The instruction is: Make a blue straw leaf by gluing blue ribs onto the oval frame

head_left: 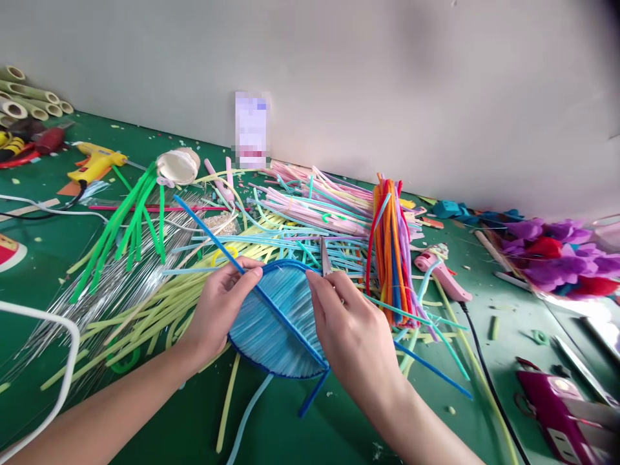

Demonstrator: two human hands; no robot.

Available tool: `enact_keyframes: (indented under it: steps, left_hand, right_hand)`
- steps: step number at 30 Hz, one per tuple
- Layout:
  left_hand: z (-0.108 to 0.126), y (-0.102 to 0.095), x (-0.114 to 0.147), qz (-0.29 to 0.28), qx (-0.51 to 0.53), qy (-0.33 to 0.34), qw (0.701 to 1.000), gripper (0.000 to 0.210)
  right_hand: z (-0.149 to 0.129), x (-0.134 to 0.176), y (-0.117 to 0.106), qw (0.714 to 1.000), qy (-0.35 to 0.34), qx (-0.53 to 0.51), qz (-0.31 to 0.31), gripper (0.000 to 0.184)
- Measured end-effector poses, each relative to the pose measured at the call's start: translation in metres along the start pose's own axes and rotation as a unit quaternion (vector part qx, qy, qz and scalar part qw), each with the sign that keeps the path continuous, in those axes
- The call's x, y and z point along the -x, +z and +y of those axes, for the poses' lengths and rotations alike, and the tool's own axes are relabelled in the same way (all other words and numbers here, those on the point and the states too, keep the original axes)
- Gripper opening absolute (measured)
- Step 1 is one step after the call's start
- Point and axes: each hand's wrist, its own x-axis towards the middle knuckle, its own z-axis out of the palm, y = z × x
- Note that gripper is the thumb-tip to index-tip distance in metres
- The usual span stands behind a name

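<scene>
A flat leaf-shaped piece point(285, 323) of light blue pipe cleaners, rimmed in darker blue, is held between my two hands. My left hand point(225, 303) pinches its left edge, thumb on top, along with a dark blue pipe cleaner point(208, 231) that runs diagonally across the leaf and sticks out at upper left. My right hand point(356, 323) is closed at the leaf's upper right edge, thumb and forefinger together. A pointed metal blade point(325, 255), apparently of scissors, projects from behind its fingers. Dark blue ends stick out beyond the leaf's lower right tip.
Loose yellow-green pipe cleaners point(159, 307) and silver wires point(145, 245) spread behind the leaf. A multicoloured pipe cleaner bundle point(391, 258) stands at right, near a pink glue gun point(445, 276). A yellow glue gun point(97, 163), green strips point(123, 223) and purple flowers point(562, 255) lie farther off.
</scene>
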Motion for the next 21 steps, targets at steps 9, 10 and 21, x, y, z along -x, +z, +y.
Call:
enact_keyframes:
  steps: [9,10,21]
  left_hand:
    - [-0.001,-0.001,0.001,-0.034,-0.007,-0.013,0.999,0.026]
    - [-0.001,-0.001,0.001,-0.042,-0.004,-0.015,0.999,0.028]
    - [-0.001,0.001,-0.001,-0.004,0.02,-0.049,0.999,0.034]
  right_hand:
    - [-0.012,-0.006,-0.013,0.997,-0.03,0.062,0.021,0.037]
    - [-0.013,-0.007,-0.013,0.997,-0.031,0.065,0.023,0.037]
    - [-0.004,0.005,-0.012,0.997,0.031,0.061,0.018,0.039]
